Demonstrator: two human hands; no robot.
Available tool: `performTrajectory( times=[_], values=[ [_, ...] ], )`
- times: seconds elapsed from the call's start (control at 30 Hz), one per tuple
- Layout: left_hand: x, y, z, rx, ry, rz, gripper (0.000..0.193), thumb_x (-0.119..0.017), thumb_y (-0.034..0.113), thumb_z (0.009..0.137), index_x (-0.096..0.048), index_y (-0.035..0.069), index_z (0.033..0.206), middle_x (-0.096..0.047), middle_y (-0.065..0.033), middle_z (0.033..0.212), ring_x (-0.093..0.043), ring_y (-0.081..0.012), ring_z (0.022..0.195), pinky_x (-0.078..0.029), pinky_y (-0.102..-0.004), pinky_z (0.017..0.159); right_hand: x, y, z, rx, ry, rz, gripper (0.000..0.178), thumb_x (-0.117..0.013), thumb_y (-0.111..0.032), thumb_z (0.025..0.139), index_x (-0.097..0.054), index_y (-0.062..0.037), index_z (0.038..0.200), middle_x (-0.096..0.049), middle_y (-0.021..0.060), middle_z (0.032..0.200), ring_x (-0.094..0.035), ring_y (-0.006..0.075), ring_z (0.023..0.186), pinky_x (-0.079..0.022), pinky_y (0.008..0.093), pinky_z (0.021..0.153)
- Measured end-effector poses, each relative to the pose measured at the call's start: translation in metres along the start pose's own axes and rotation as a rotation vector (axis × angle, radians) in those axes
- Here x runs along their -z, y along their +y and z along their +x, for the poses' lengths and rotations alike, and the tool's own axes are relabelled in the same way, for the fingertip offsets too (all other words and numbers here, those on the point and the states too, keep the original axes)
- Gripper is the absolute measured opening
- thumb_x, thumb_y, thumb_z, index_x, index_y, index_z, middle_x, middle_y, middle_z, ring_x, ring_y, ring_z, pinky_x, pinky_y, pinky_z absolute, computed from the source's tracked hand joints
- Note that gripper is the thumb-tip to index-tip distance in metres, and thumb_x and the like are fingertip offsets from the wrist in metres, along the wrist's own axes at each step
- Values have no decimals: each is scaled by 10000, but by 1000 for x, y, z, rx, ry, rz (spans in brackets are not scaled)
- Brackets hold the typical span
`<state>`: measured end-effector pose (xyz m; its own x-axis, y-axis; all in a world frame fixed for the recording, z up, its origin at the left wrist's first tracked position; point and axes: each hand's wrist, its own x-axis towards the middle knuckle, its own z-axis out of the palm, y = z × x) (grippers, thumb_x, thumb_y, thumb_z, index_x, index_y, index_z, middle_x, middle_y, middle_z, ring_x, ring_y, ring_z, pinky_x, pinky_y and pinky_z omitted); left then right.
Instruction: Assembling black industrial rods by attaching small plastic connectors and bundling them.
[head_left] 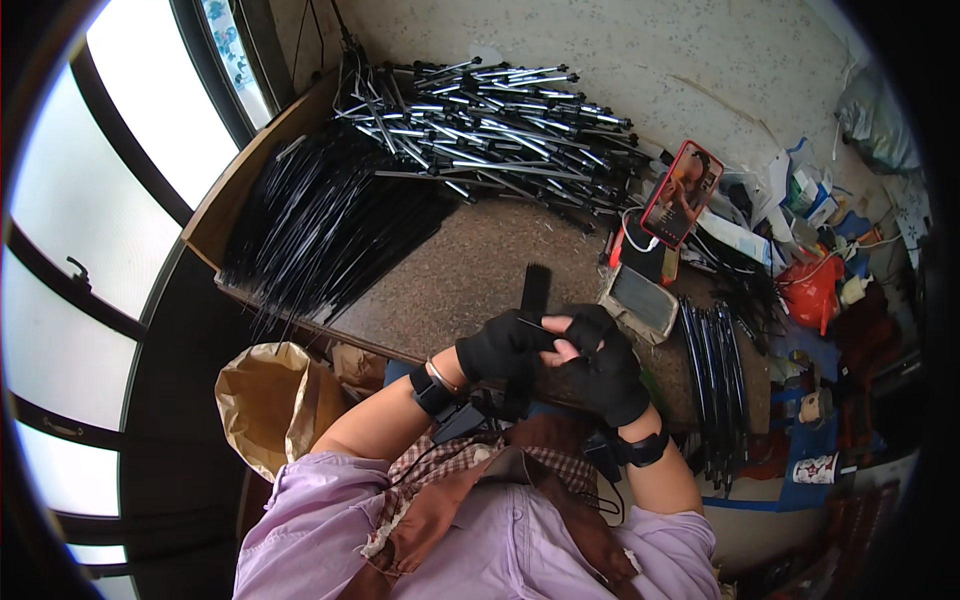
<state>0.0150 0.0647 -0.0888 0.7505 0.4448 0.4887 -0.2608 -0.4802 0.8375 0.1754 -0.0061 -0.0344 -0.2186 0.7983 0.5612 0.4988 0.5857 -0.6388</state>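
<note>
My left hand and my right hand, both in black gloves with bare fingertips, meet over the table's front edge. A flat black strip with a toothed, comb-like far end sticks out beyond my left hand, which is closed around it. Close beside it, my right fingertips are pinched together. A thin dark sliver shows near the fingertips, but what the right fingers grip is too small to make out. The gloves hide the middle of the strip.
On the brown speckled table lie a heap of silver-and-black rods, long thin black strips and a bundle of dark tubes. A propped phone stands behind a grey-topped box. Left below is an open paper sack.
</note>
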Motion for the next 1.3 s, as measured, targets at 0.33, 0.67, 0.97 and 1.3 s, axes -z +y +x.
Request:
performTrajectory(
  times=[0.33,0.67,0.97,1.3],
  values=[
    [-27,-7,-20,-36,-3,114,358,-621,146,788,-537,34,1118,-582,-105,1005,-563,-232,897,-441,-304,784,-2,54,22,-369,-637,0,431,-591,-239,816,-520,-124,1225,-559,129,1169,-546,276,1062,-414,349,898],
    [-45,10,-36,-544,-500,679,286,-550,166,733,-558,55,996,-563,-123,974,-553,-287,930,-417,-457,852,-38,123,-21,132,-576,-589,550,-547,-305,830,-386,-170,1339,-365,88,1384,-304,301,1287,-160,491,1065],
    [-26,64,-32,-282,-241,252,426,-646,260,736,-534,28,1075,-565,-158,1015,-564,-331,936,-443,-426,847,-21,95,-25,-380,-516,96,398,-503,-340,862,-545,-102,1177,-541,142,1184,-508,268,1092,-350,384,956],
    [-19,44,-48,-34,-47,439,528,-758,234,618,-562,24,1061,-564,-208,1116,-554,-364,1026,-445,-389,882,88,136,-21,-475,-144,-781,242,-650,-235,729,-589,-31,844,-591,194,842,-590,334,786,-462,429,670]
  ],
)
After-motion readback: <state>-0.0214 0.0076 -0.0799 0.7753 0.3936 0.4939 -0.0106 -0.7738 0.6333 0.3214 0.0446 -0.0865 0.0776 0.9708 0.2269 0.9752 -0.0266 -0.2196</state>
